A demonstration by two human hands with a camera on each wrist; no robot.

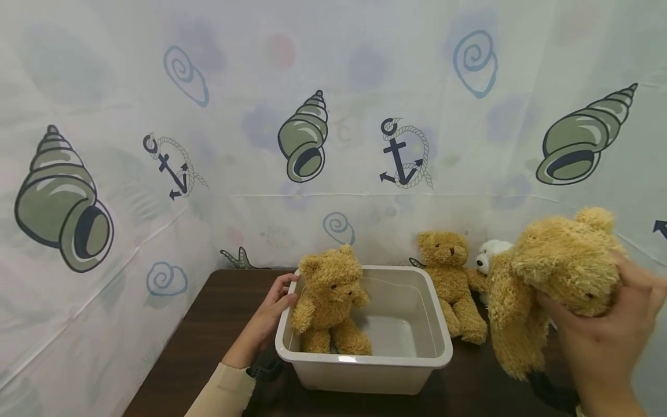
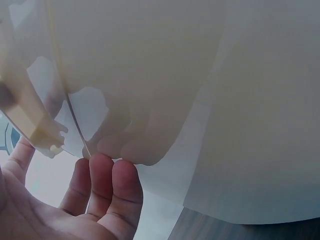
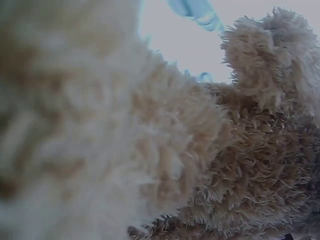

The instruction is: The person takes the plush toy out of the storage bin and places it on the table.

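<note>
Bin (image 1: 436,347) of pale plastic stands on the dark table (image 1: 208,330), and everything else sits around it. Inside the bin, against its left wall, a tan teddy bear (image 1: 330,301) sits upright, facing forward.

The left hand (image 1: 271,315) rests on the outside of the bin's left wall, just under the rim, with its fingers fairly straight and laid against the plastic rather than wrapped round anything. The left wrist view shows the same: fingertips (image 2: 112,172) touching the translucent wall of the bin (image 2: 200,100), palm open below them.

To the right of the bin and above table level, the right hand (image 1: 607,341) grips a second, larger tan bear (image 1: 547,278) by its head, fingers and thumb curled round it; the bear's body hangs down and to the left, its feet clear of the bin. The right wrist view is filled with this bear's fur (image 3: 235,165), mostly blurred.

Behind the bin's right corner a third tan bear (image 1: 453,284) sits on the table, leaning on the printed curtain (image 1: 365,87). Just right of it a white soft toy (image 1: 490,255) peeks out, mostly hidden by the held bear.
</note>
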